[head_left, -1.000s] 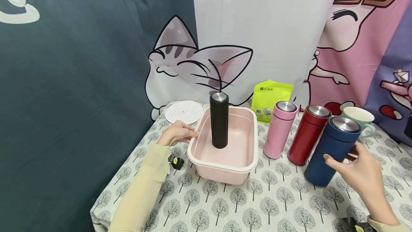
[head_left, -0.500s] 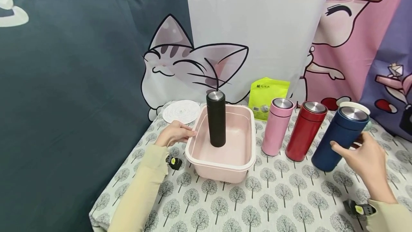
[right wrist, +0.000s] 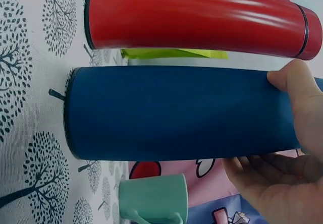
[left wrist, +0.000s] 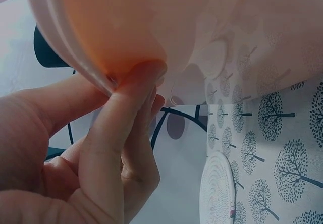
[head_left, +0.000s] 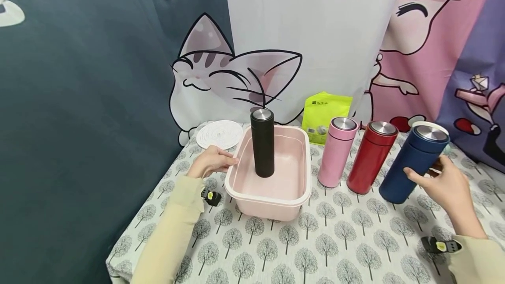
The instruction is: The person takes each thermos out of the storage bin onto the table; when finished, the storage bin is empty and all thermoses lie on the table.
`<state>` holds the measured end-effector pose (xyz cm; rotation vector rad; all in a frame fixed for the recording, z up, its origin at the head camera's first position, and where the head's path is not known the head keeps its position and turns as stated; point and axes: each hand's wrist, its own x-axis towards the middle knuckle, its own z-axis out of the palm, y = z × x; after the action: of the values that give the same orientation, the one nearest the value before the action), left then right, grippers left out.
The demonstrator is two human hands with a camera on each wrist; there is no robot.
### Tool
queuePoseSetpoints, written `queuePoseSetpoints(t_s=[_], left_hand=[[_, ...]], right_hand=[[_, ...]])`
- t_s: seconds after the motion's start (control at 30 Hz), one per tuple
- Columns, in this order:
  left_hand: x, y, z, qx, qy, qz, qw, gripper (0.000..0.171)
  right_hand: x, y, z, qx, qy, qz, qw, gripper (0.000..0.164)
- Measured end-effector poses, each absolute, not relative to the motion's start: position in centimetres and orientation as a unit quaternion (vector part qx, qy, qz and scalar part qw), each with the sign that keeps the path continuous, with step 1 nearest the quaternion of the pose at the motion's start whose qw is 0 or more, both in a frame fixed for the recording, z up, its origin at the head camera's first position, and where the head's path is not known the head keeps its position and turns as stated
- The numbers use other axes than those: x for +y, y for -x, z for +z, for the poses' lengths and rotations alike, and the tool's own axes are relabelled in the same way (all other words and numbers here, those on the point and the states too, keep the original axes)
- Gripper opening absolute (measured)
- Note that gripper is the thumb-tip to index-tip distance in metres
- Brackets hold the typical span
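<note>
My left hand pinches the left rim of a pale pink plastic basin, thumb and fingers on either side of the rim in the left wrist view. Inside the basin a black thermos with a steel-topped lid stands upright. On the right, my right hand grips a blue thermos, thumb on the near side and fingers behind. Its base is at the tablecloth in the right wrist view. Beside it, to the left, stand a red thermos and a pink thermos.
A green mug sits behind the blue thermos, mostly hidden in the head view. At the back are a bright yellow-green pouch and a round white woven mat. A tree-print cloth covers the table; printed curtains hang behind.
My right hand has moved the blue thermos back and slightly right, into line with the red one and in front of the mug. My left hand stays at the basin rim; the head view shifts slightly.
</note>
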<state>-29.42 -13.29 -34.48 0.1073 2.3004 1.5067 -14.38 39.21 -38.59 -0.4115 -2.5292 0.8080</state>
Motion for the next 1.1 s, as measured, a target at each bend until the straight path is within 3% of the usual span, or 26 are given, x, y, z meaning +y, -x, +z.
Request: queuePoseSetpoints(t_s=[0.13,0.3,0.53,0.7,1.1], left_hand=[[-13.3,29.5,-34.5,0.82,-0.038,0.537,0.193,0.042],[-13.2,29.4,-34.9,0.821,-0.046,0.534,0.195,0.041],[-13.1,29.2,-34.7,0.826,-0.048,0.532,0.183,0.041],[-13.1,29.2,-34.4,0.828,-0.048,0.528,0.184,0.042],[-13.3,29.3,-34.2,0.83,-0.042,0.522,0.193,0.04]], right_hand=[[39.3,14.3,-38.5,-0.917,0.155,0.302,0.211,0.082],[38.6,13.1,-38.5,-0.893,0.229,0.311,0.229,0.088],[37.0,10.9,-38.3,-0.815,0.292,0.396,0.307,0.071],[35.4,9.8,-37.5,-0.777,0.246,0.469,0.341,0.062],[29.8,11.2,-34.4,-0.719,0.015,0.621,0.311,0.049]])
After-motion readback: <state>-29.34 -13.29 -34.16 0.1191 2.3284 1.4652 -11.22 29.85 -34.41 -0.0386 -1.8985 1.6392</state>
